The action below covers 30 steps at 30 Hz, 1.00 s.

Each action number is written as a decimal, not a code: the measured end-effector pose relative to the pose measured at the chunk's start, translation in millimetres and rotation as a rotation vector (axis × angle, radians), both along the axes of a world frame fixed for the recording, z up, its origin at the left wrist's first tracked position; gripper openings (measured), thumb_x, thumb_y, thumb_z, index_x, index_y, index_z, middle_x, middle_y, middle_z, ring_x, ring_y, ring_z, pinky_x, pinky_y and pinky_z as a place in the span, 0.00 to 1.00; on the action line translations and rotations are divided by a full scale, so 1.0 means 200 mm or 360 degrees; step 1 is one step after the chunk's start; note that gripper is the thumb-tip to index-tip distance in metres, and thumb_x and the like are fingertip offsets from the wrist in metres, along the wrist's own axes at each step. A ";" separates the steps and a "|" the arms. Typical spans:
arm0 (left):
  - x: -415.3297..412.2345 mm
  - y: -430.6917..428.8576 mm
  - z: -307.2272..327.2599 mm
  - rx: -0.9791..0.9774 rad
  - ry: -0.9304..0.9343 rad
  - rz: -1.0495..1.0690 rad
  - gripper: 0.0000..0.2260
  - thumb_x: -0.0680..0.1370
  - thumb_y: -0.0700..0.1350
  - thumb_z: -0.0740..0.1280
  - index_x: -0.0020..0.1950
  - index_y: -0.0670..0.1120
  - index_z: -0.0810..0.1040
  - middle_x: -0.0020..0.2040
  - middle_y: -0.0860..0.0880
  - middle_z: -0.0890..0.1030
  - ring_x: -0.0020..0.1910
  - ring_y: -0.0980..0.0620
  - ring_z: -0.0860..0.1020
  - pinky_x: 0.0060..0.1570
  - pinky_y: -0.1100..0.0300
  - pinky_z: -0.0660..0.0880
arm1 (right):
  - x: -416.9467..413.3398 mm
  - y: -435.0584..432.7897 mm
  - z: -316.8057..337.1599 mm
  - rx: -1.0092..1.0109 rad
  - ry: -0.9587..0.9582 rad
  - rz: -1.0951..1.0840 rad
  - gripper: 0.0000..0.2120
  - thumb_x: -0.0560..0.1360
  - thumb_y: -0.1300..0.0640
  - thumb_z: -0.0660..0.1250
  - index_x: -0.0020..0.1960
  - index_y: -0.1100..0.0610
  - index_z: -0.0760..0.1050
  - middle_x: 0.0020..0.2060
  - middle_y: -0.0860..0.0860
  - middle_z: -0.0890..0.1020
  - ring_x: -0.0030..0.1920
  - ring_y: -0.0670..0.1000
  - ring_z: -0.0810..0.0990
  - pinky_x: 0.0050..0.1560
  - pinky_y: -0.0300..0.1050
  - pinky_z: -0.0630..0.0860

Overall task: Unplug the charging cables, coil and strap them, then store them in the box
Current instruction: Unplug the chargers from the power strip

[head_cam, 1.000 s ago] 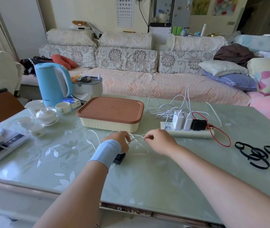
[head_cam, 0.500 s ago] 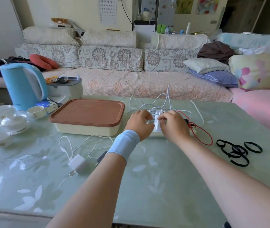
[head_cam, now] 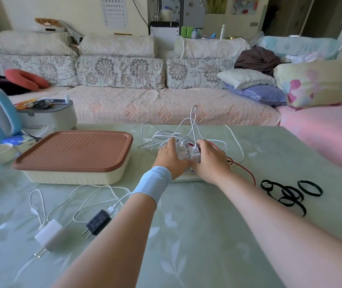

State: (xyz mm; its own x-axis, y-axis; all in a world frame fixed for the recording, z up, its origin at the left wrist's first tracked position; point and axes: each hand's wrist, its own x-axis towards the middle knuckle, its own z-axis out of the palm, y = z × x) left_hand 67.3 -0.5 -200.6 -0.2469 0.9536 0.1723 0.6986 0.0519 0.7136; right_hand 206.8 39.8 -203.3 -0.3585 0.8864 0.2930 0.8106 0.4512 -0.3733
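— Where are the cables to be found?
— Two white plastic charger adapters [head_cam: 186, 151] are seated upright in the white power strip [head_cam: 183, 178] at mid-table. Their thin white cables [head_cam: 166, 136] are tangled just behind. A thin red cable [head_cam: 246, 169] is trailed off to the strip's right. Nearer the camera, a white block charger [head_cam: 50, 233] and a black two-pin charger [head_cam: 98, 222] are already unplugged, with their leads loose on the pale green glass table [head_cam: 207, 235].
— How are the adapters held?
— The right hand [head_cam: 209, 163] is curled round the right-hand adapter, thumb on the near side. The left hand [head_cam: 171, 161] is laid against the left adapter with its fingers bent. Whether the adapter is clasped or only steadied cannot be told.
— What could go wrong?
— If the strip is not pinned down, it may be lifted with the adapter and the tangle dragged along. The knot could be tightened by a pull on the wrong lead. The cream plastic box [head_cam: 72, 177], closed under its brown lid just left of the strip, must be opened before storing. The black loop straps [head_cam: 286, 194] are lying well to the right, not yet used.
— Any writing?
— An eye chart [head_cam: 115, 11] is hung on the far wall, but its rows are too small to be read. No brand is legible.
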 end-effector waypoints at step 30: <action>0.04 0.02 -0.17 0.0169 0.0060 0.0045 0.31 0.81 0.55 0.59 0.78 0.43 0.52 0.77 0.43 0.60 0.72 0.43 0.64 0.57 0.60 0.58 | -0.02 -0.02 -0.04 0.0201 -0.0353 -0.0033 0.29 0.77 0.47 0.63 0.74 0.55 0.59 0.66 0.52 0.73 0.67 0.56 0.70 0.64 0.56 0.62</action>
